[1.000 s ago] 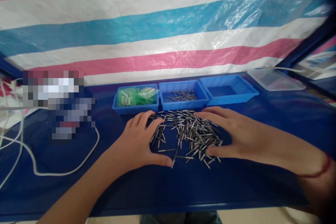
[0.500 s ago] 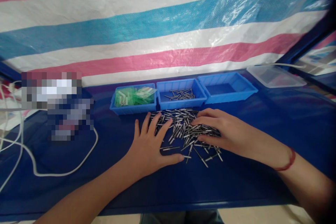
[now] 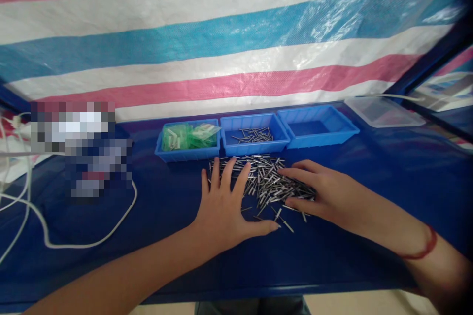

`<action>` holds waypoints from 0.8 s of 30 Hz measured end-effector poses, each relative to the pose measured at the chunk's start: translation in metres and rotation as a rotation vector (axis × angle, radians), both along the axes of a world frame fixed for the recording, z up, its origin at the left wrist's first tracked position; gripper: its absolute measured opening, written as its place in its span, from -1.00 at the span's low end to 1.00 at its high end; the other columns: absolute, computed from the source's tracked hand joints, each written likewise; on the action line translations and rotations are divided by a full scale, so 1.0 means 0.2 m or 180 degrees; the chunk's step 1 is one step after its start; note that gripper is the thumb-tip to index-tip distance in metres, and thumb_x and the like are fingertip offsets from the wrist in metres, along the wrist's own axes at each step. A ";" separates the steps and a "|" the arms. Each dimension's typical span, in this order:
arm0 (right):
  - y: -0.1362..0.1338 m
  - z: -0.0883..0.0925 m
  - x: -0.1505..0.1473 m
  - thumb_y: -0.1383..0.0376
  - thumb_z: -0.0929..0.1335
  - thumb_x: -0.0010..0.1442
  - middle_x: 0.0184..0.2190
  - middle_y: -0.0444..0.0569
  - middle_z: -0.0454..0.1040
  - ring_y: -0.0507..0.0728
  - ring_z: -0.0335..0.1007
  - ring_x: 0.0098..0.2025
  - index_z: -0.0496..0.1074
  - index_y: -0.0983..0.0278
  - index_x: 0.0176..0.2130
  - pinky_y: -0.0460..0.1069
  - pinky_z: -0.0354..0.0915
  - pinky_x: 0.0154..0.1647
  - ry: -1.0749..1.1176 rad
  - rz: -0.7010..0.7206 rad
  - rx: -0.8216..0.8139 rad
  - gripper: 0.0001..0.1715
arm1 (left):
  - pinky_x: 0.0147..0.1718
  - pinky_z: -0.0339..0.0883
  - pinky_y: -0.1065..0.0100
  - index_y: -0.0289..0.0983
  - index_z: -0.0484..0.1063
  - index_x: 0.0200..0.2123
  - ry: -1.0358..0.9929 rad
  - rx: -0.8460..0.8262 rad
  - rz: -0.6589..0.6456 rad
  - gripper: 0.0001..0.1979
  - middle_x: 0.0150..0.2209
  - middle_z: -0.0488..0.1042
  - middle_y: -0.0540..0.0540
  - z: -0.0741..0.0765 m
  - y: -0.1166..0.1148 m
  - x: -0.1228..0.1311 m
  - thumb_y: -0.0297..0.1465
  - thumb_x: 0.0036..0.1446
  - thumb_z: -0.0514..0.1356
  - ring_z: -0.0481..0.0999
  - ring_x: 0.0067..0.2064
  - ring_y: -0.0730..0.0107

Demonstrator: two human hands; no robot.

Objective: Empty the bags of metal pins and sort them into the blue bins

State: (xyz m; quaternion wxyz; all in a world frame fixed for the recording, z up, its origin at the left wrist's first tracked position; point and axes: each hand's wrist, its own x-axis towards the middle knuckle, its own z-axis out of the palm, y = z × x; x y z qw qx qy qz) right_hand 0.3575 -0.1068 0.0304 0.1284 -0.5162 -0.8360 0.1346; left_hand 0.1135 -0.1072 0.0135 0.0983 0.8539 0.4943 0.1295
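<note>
A heap of metal blind rivets [image 3: 271, 182] lies spread on the dark blue table, with a few loose ones at its front edge. My left hand [image 3: 227, 206] is open, its fingers spread over the left side of the heap and its thumb by the loose rivets in front. At the right side, my right hand [image 3: 321, 187] curves against the heap with thumb and fingers apart. Its palm side is partly hidden. Behind the heap, a blue bin [image 3: 254, 147] holds some more rivets.
Left of that bin, another blue bin [image 3: 188, 155] holds green packets [image 3: 177, 137]. A third blue bin [image 3: 325, 138] stands to the right, beside a clear plastic lid [image 3: 382, 112]. A white cable [image 3: 92, 245] loops over the table's left side. Striped sheeting [image 3: 221, 39] hangs behind.
Both hands have shifted a little to the right along the rivets. The left side of the heap has been pushed inward, and the loose rivets in front have moved.
</note>
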 end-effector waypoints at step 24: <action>0.04 -0.01 -0.05 0.21 0.28 0.20 -0.27 -0.05 0.56 0.21 0.51 -0.33 0.47 0.18 -0.24 0.12 0.43 -0.28 0.0737 -0.0749 0.0463 -0.80 | 0.20 -0.31 -0.30 -0.20 -0.02 0.28 -0.0093 0.0120 -0.0071 -0.19 0.31 0.03 -0.24 -0.01 -0.02 0.05 0.00 0.04 0.13 -0.18 0.34 -0.13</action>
